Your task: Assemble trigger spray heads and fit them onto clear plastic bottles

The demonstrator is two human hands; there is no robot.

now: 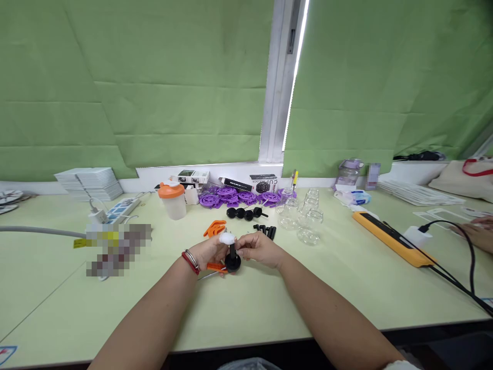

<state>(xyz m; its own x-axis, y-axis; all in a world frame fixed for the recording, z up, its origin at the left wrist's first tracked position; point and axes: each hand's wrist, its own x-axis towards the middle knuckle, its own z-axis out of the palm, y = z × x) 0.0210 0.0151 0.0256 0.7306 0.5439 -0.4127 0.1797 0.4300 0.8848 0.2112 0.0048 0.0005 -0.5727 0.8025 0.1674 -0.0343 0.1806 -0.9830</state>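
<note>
Both my hands meet over the middle of the pale green table (246, 308). My left hand (208, 252), with a red bracelet at the wrist, holds a small white piece (227, 238) and touches an orange tool (215, 266) under it. My right hand (260, 249) pinches the black stem of a black wheel part (233, 261), which stands between the two hands. Just beyond the hands lie orange clips (214, 228), small black pegs (265, 230) and a row of black wheel parts (244, 213).
Purple gears (239, 197) and small boxes (231, 181) line the window ledge. An orange-lidded shaker (172, 200) stands left, clear glass jars (304, 218) right. A yellow power strip (393, 239) with black cable lies at right, beside another person's hand (477, 234). White stacks (90, 183) sit far left.
</note>
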